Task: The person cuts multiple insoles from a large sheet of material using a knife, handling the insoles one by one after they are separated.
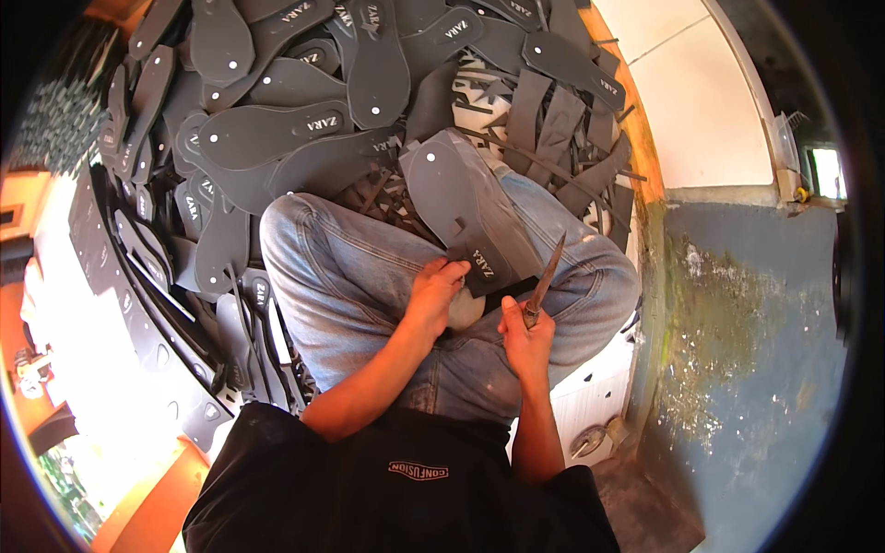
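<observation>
Down past the black shirt (323, 488) my arms reach into my lap, and here's my right hand (527, 336), closed round the knife (548, 279), thumb up by the base of the blade, likely for a firmer hold. The blade points up and away from me, which seems to spare my own fingers; it's just beside the sole (454, 198), and I can't tell whether they touch. My left hand (435, 293) is drawn narrow, fingertips at the sole's near left corner, probably to steady it; whether they pinch or only press, I can't make out. And the sole itself? Slanting away over my lap, between crossed legs in jeans (323, 267), my knees spread wide, perhaps to make a bench of me. Just beyond, dark strips (558, 124) lie jumbled to the right, and the big pile (267, 138) of soles spreads ahead and left, close enough, I'd judge, to reach from sitting. Long grey sheets (152, 318) lean off to the left, and out right stands the stained blue wall (747, 313)
</observation>
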Action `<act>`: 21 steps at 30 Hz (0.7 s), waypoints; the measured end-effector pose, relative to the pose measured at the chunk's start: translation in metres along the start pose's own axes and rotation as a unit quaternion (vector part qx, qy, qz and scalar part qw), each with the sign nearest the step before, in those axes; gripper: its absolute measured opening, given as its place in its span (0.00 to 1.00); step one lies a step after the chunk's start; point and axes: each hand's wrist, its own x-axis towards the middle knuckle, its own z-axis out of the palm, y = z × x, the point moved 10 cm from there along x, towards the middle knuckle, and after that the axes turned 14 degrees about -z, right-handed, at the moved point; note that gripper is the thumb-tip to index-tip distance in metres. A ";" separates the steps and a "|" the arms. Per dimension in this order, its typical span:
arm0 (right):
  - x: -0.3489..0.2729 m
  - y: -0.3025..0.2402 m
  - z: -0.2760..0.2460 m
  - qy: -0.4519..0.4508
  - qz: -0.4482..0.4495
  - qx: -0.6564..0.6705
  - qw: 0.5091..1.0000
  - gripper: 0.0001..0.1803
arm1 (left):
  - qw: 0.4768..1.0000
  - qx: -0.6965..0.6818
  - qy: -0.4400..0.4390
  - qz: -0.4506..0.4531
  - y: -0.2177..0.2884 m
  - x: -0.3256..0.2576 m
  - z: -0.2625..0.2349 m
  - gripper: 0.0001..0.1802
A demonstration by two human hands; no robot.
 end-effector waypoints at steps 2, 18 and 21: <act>0.000 0.001 -0.001 0.015 -0.014 0.006 1.000 0.16 | 0.998 0.052 0.026 0.013 0.004 -0.003 0.006 0.21; -0.012 0.000 -0.031 0.188 -0.053 0.214 0.957 0.15 | 0.868 0.393 -0.028 0.304 0.039 -0.054 0.086 0.13; -0.010 -0.003 -0.030 0.212 -0.048 0.238 0.947 0.15 | 0.728 0.484 -0.053 0.482 0.069 -0.104 0.087 0.12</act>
